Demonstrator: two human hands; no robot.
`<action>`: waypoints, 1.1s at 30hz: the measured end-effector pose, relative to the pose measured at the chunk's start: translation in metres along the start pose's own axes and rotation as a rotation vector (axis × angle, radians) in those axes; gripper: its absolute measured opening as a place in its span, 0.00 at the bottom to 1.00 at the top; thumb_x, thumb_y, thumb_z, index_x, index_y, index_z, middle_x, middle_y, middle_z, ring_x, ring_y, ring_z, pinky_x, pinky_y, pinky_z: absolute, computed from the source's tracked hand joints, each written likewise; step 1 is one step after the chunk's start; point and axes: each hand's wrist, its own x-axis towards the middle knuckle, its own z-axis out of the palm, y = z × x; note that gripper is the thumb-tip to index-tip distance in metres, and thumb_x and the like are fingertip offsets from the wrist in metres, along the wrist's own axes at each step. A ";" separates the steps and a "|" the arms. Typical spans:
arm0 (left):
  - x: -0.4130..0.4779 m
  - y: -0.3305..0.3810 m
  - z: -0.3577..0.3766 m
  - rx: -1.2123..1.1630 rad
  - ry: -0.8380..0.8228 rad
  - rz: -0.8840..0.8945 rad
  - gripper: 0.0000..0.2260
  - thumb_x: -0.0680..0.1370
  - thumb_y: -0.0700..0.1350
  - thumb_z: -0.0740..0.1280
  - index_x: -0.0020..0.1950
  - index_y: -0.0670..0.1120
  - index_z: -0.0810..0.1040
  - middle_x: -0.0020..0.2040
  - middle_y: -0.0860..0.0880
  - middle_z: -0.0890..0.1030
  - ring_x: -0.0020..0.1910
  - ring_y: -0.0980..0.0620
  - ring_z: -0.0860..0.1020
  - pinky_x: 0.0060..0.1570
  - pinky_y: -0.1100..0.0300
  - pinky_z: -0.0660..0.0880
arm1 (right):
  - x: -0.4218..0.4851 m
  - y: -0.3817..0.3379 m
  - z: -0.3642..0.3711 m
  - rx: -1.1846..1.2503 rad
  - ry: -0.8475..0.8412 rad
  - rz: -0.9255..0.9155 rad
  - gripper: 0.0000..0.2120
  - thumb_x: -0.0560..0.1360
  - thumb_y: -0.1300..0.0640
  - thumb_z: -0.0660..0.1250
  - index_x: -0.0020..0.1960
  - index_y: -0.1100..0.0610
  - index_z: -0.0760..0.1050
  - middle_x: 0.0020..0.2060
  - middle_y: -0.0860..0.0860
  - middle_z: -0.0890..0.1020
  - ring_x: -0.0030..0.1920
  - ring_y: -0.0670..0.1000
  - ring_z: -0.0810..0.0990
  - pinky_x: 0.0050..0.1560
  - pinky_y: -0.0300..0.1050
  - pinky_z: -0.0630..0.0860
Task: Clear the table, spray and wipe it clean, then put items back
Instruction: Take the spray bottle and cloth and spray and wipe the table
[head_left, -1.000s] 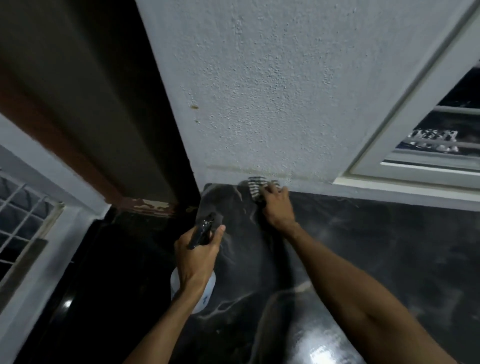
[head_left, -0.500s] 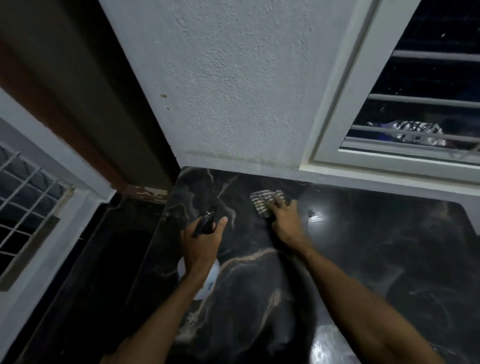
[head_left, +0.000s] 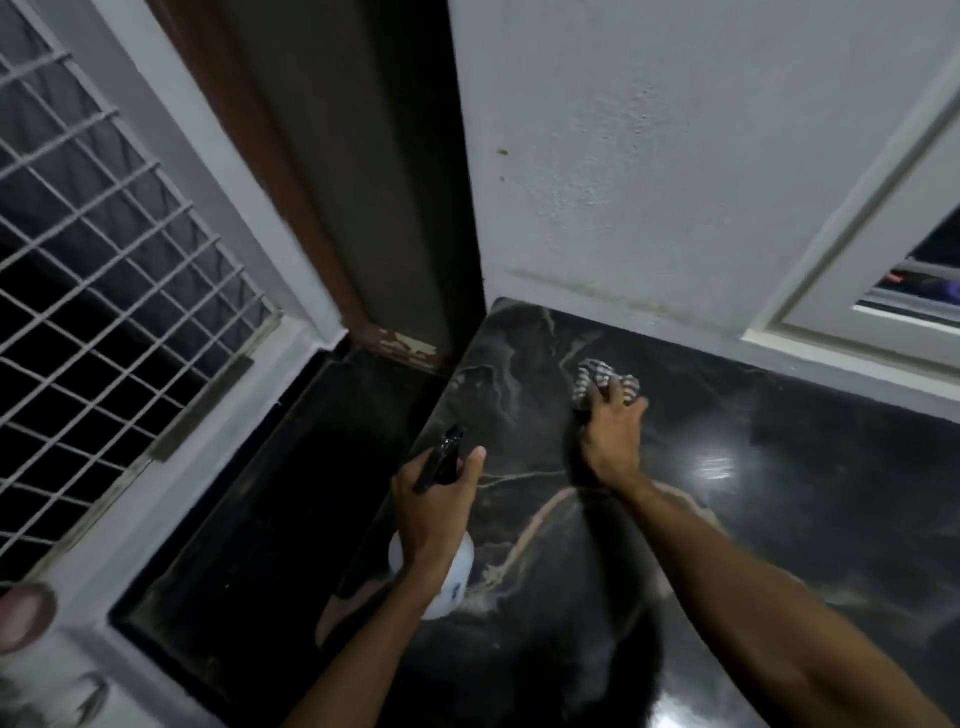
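View from above the black marble table (head_left: 779, 493). The left hand (head_left: 436, 512) grips a spray bottle (head_left: 462, 566) over the table's left edge, fingers curled round the neck below the black trigger head, thumb raised beside it. A small blue mark on the white body is too blurred to read. The right hand (head_left: 613, 436) presses a striped cloth (head_left: 589, 376) flat on the table's far left corner, its fingers (head_left: 618, 389) spread and bent over the cloth.

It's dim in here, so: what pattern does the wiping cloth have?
The cloth is striped, light and dark; the head view shows it under the right hand.
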 end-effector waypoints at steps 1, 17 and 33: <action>0.005 -0.007 -0.011 0.001 0.002 -0.007 0.15 0.74 0.49 0.77 0.31 0.45 0.80 0.27 0.52 0.80 0.32 0.59 0.80 0.33 0.69 0.72 | 0.005 -0.028 0.011 -0.039 -0.049 -0.143 0.28 0.73 0.62 0.63 0.73 0.55 0.70 0.74 0.61 0.65 0.67 0.71 0.66 0.68 0.57 0.58; 0.033 -0.073 -0.115 -0.081 0.031 0.028 0.15 0.73 0.49 0.78 0.31 0.45 0.78 0.28 0.52 0.80 0.30 0.55 0.80 0.37 0.51 0.79 | -0.029 -0.174 0.056 -0.122 -0.220 -0.386 0.31 0.72 0.58 0.54 0.76 0.52 0.64 0.77 0.56 0.61 0.61 0.66 0.69 0.62 0.57 0.65; 0.024 -0.069 -0.102 0.002 -0.023 -0.045 0.17 0.72 0.53 0.77 0.30 0.46 0.77 0.28 0.52 0.80 0.32 0.58 0.79 0.36 0.60 0.75 | -0.072 -0.139 0.053 -0.123 -0.223 -0.563 0.32 0.72 0.63 0.61 0.76 0.52 0.66 0.78 0.53 0.61 0.59 0.62 0.66 0.62 0.55 0.69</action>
